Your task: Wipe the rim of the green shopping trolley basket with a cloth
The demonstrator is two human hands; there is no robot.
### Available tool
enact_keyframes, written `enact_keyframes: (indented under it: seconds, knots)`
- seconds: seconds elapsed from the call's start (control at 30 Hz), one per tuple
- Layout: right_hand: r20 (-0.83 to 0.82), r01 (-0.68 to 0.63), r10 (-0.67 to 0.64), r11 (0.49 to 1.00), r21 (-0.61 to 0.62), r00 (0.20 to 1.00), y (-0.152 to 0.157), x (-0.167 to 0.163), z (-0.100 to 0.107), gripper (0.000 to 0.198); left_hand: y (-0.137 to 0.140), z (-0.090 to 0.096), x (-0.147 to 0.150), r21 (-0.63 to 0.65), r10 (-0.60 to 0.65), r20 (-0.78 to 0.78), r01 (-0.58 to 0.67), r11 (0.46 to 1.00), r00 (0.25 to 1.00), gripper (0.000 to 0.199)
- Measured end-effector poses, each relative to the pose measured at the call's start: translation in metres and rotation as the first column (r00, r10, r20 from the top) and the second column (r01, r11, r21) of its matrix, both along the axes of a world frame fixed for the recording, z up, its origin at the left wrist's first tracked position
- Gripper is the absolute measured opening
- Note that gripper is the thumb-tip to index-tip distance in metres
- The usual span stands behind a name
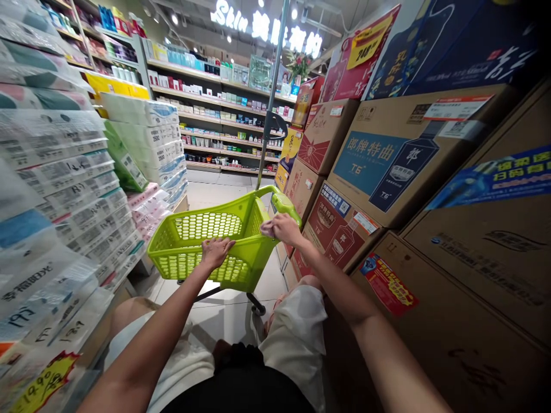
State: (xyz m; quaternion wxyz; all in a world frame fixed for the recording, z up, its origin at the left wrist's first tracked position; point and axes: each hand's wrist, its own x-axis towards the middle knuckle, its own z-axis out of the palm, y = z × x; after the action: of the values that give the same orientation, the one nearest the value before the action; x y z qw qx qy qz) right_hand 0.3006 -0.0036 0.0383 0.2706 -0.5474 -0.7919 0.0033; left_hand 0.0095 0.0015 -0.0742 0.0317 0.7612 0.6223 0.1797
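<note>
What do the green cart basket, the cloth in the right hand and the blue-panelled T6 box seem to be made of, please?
The green basket looks like moulded plastic, slightly glossy: even colour, regular lattice holes. The cloth is probably soft, matt fabric, as it looks bunched; its fibre is unclear. The box seems to be matt cardboard: brown faces, printed panels, straight edges.

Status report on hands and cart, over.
Left hand on cart's near rim. Right hand holding cloth at rim. Cart upright. Wrapped packs left, boxes right, neither blocking hands.
</note>
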Motion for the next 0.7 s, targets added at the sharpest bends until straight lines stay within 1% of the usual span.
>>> enact_keyframes:
  seconds: [0.07, 0.13, 0.17, 0.23, 0.3, 0.37, 0.4, 0.43, 0.47, 0.53, 0.57, 0.6, 0.63, 0.7]
  knots:
    - [0.152, -0.036, 0.035, 0.999, 0.006, 0.988, -0.012, -0.009, -0.011, 0.025, 0.000, -0.001, 0.006, -0.017, 0.005, 0.003, -0.005, 1.000, 1.000, 0.060]
    - [0.304, -0.029, 0.024, 1.000, 0.012, 0.952, -0.018, -0.027, -0.023, 0.031, 0.001, -0.002, 0.015, -0.024, 0.017, -0.001, -0.017, 1.000, 1.000, 0.060]
    - [0.357, -0.019, 0.013, 1.000, 0.012, 0.934, -0.019, -0.038, -0.029, 0.032, 0.001, -0.002, 0.019, -0.024, 0.026, -0.007, -0.026, 0.999, 1.000, 0.060]
    - [0.403, -0.030, 0.020, 0.999, 0.017, 0.915, -0.019, -0.057, -0.039, 0.032, 0.000, -0.002, 0.025, -0.022, 0.035, -0.019, -0.035, 0.999, 0.999, 0.060]
    - [0.408, -0.098, 0.073, 0.994, 0.041, 0.910, -0.017, -0.061, -0.044, 0.034, -0.003, -0.002, 0.023, -0.020, 0.023, -0.029, -0.023, 1.000, 0.999, 0.057]
    - [0.380, -0.148, 0.107, 0.986, 0.080, 0.919, -0.015, -0.044, -0.043, 0.036, -0.007, -0.003, 0.014, -0.018, 0.012, -0.035, -0.012, 1.000, 0.999, 0.054]
    - [0.349, -0.130, 0.086, 0.986, 0.105, 0.933, -0.013, -0.030, -0.041, 0.036, -0.009, -0.003, 0.008, -0.017, 0.013, -0.037, -0.014, 1.000, 0.999, 0.054]
    - [0.300, -0.069, 0.026, 0.989, 0.133, 0.954, -0.012, -0.015, -0.039, 0.036, -0.010, -0.004, 0.002, -0.017, 0.019, -0.037, -0.020, 1.000, 0.999, 0.054]
    - [0.232, 0.028, -0.065, 0.987, 0.160, 0.971, -0.010, -0.001, -0.037, 0.037, -0.011, -0.005, -0.002, -0.018, 0.029, -0.036, -0.029, 0.999, 0.999, 0.054]
    - [0.086, 0.237, -0.256, 0.953, 0.190, 0.963, -0.007, 0.012, -0.040, 0.040, -0.012, -0.006, -0.004, -0.022, 0.046, -0.032, -0.047, 0.999, 0.998, 0.054]
    - [0.045, 0.299, -0.314, 0.934, 0.196, 0.948, -0.007, 0.009, -0.045, 0.043, -0.011, -0.007, -0.001, -0.024, 0.056, -0.031, -0.057, 0.998, 0.998, 0.055]
    - [0.039, 0.316, -0.330, 0.927, 0.200, 0.943, -0.006, 0.000, -0.054, 0.044, -0.011, -0.008, 0.002, -0.025, 0.065, -0.030, -0.065, 0.998, 0.997, 0.055]
    - [0.064, 0.291, -0.310, 0.935, 0.204, 0.949, -0.007, -0.013, -0.064, 0.045, -0.010, -0.008, 0.006, -0.027, 0.071, -0.030, -0.071, 0.997, 0.997, 0.056]
    - [0.169, 0.151, -0.185, 0.968, 0.200, 0.968, -0.008, -0.044, -0.085, 0.045, -0.008, -0.008, 0.011, -0.033, 0.070, -0.034, -0.071, 0.997, 0.997, 0.057]
